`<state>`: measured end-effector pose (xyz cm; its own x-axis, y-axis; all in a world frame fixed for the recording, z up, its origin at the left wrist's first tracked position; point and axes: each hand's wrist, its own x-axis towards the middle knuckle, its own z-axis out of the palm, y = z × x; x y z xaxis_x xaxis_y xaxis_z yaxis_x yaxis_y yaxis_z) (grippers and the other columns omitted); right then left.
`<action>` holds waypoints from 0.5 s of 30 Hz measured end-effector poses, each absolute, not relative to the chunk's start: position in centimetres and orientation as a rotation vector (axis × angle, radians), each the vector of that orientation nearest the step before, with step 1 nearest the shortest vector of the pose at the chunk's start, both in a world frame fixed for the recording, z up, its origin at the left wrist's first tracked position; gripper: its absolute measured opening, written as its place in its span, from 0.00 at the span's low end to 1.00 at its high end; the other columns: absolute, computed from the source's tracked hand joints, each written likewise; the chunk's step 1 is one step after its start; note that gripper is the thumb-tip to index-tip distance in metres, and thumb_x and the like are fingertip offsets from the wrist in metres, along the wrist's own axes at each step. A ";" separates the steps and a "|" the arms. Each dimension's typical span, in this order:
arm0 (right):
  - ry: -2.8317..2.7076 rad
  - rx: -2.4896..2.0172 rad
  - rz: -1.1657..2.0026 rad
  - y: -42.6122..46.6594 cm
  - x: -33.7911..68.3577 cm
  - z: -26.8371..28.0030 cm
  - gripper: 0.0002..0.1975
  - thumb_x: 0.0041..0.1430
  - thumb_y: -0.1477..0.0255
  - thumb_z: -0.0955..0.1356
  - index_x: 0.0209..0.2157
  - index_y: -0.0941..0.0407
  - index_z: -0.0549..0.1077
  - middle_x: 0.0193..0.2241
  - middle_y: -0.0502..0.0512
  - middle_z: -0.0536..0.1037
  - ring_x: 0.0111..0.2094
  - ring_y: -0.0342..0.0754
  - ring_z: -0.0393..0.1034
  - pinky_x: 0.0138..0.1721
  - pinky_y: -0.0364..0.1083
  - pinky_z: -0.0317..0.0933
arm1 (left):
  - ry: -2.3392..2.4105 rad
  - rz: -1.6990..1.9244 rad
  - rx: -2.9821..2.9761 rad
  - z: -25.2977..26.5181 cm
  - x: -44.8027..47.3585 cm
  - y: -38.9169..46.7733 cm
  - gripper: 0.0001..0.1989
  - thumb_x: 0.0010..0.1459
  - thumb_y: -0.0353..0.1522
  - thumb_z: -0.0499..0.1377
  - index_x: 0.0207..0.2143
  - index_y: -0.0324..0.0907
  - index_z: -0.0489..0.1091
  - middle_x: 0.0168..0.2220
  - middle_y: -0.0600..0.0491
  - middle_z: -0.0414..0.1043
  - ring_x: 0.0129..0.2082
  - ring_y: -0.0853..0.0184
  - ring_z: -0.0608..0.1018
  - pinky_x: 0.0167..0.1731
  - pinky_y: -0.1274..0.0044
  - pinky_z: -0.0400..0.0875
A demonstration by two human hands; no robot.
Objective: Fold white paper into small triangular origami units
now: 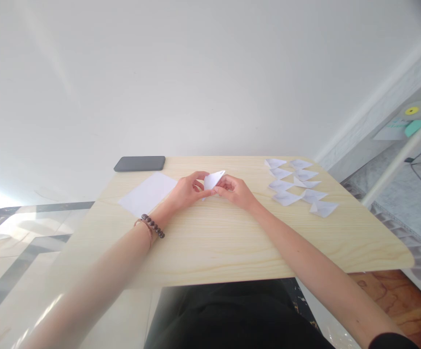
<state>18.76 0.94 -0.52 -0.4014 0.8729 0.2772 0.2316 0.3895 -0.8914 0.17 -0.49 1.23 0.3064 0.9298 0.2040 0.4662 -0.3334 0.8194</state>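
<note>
A small piece of folded white paper [212,180] is held up between my two hands over the middle of the table. My left hand [189,190] pinches its left side with thumb and fingers, a bracelet of dark beads at the wrist. On the other side, my right hand [234,188] grips its lower right edge, with the fingers curled behind. Left of my hands, partly under the left wrist, lies flat white paper [148,193]. To the right, several folded paper pieces [282,185] are set out in two columns.
A dark grey phone [139,163] lies at the table's far left corner. The pale wooden table [232,252] stands against a white wall [210,87]. Beyond its right side is a white pole [396,165] with cables nearby.
</note>
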 end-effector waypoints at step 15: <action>-1.839 -1.107 0.880 1.4 18.3 -1.3 0.09 0.50 0.72 0.62 0.34 0.58 0.69 0.27 0.52 0.74 0.25 0.42 0.67 0.27 0.41 0.60 | 1.232 0.995 2.054 0.9 0.4 -0.3 0.26 0.46 0.41 0.60 0.47 0.42 0.62 0.43 0.48 0.68 0.29 0.70 0.74 0.26 0.78 0.67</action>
<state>18.32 1.36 -1.29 -0.2980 0.9137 0.2763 0.3577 0.3752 -0.8551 0.42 -0.31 0.90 0.3090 0.8973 0.3153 0.4976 -0.4351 0.7504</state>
